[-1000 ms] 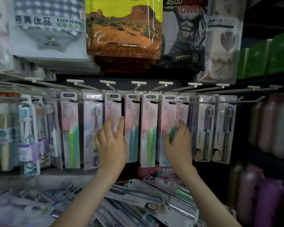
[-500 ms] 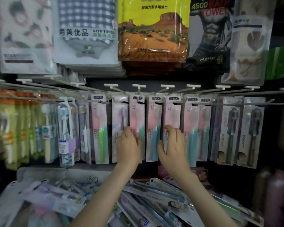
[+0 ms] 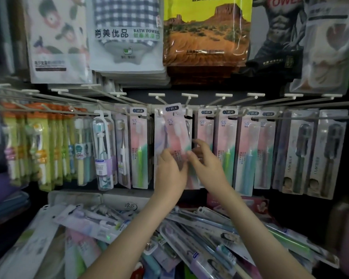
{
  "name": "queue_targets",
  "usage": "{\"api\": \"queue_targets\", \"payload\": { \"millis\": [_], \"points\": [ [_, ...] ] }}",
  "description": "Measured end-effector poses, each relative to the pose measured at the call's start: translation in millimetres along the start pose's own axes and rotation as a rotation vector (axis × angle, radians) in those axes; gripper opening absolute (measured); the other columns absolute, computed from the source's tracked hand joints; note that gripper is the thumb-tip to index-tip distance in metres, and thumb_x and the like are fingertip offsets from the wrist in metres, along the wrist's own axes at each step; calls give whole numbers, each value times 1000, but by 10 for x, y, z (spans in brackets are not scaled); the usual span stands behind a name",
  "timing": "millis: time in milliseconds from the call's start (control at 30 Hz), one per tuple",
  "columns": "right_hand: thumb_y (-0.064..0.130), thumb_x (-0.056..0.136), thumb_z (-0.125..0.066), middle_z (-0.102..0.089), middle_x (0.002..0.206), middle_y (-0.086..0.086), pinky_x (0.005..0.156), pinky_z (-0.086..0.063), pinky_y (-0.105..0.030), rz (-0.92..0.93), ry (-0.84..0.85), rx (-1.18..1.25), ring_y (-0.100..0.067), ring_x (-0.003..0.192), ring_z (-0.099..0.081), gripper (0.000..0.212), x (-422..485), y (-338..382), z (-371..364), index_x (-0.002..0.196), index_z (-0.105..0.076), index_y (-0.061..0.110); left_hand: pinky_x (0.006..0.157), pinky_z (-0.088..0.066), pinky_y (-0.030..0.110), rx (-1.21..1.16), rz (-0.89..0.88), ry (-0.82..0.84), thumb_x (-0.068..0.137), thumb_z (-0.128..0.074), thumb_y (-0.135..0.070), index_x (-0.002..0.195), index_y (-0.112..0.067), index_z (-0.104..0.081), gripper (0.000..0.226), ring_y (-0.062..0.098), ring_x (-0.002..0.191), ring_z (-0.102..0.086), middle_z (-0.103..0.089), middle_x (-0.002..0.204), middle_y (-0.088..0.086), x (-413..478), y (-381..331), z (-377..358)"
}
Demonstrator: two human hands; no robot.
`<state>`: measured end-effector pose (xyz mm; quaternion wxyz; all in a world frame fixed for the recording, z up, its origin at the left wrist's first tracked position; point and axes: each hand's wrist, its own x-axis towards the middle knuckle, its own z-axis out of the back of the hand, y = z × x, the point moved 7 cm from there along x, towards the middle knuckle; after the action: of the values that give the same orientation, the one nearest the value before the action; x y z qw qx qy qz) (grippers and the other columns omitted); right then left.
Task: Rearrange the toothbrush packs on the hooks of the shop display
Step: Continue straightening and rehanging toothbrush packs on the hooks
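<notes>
pink-green toothbrush pack (image 3: 176, 133): tilted, top up at hooks (image 3: 189, 95), hooked or free cannot tell | left hand (image 3: 170, 170): fingers curled on its lower left edge | right hand (image 3: 207, 164): fingertips pinching lower right edge | neighbouring packs (image 3: 226, 150): hanging straight either side

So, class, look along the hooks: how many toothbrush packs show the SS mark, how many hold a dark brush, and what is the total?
SS packs: 6
Dark-brush packs: 2
Total: 8
</notes>
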<state>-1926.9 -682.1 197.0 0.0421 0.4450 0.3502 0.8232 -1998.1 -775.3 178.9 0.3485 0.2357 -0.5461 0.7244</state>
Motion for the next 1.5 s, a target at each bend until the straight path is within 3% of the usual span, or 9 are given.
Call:
{"api": "queue_targets", "payload": {
  "millis": [100,167,267,367,600,900,1133,1333,1500],
  "points": [
    [22,98,-47,-47,73,6,54,-35,-21,23,42,10,4,61,-42,5,-9,61,-65,101,-50,22,60,-40,9,-11,-50,112,90,-61,-27,116,-11,-44,35,4,77,-52,-55,100,-2,-148,-2,0],
    [21,98,-47,-45,66,7,51,-32,-16,29,46,6,2,53,-40,12,-35,35,-89,86,-47,22,63,-40,6,-3,-91,189,90,-61,-28,117,-13,-45,35,-3,74,-50,-54,103,-2,-235,27,4],
    [18,99,-44,-59,106,6,62,-39,-6,-4,43,-32,-1,85,-54,33,-112,-41,29,131,-44,21,77,-41,11,57,-156,281,93,-54,-39,127,-17,-44,42,1,91,-54,-52,119,-3,-305,48,21],
    [19,98,-43,-56,123,6,74,-40,-10,-6,4,-117,-10,103,-55,43,-189,-99,313,140,-36,23,86,-43,18,92,-194,252,95,-50,-37,135,-17,-39,47,8,106,-54,-50,129,-3,-284,18,32],
    [21,99,-42,-57,108,6,61,-39,-9,-11,-135,-268,0,81,-54,38,-191,-159,1000,137,-41,19,96,-37,25,93,-315,205,97,-47,-30,144,-18,-27,53,14,127,-41,-36,143,-1,-244,-386,-275],
    [26,101,-34,-52,128,-8,75,-40,-28,4,-159,-383,-23,103,-56,40,-2,-352,1026,140,-32,16,108,-19,19,129,-376,145,95,-50,-28,148,-11,-22,62,16,139,-24,-24,152,3,-99,-660,-674],
    [18,98,-35,-48,123,-15,80,-33,-28,-75,-291,-378,-30,109,-50,38,154,-322,782,134,-35,4,96,-43,35,187,-369,-4,80,-67,-6,130,-3,-49,53,31,117,-52,-49,130,15,23,-432,-580],
    [20,97,-35,-50,114,-16,77,-36,-33,-127,-414,-188,-27,98,-50,31,168,-399,747,123,-40,3,88,-49,38,260,-312,-124,82,-66,-4,129,-6,-51,49,32,112,-53,-51,124,18,119,-161,-241],
    [23,101,-29,-48,84,-2,53,-39,-34,-140,-328,-213,-22,67,-51,30,78,-444,695,125,-34,6,81,-50,44,335,-238,-180,76,-70,-2,128,-3,-50,56,38,103,-53,-50,116,23,125,39,-114]
  ]
}}
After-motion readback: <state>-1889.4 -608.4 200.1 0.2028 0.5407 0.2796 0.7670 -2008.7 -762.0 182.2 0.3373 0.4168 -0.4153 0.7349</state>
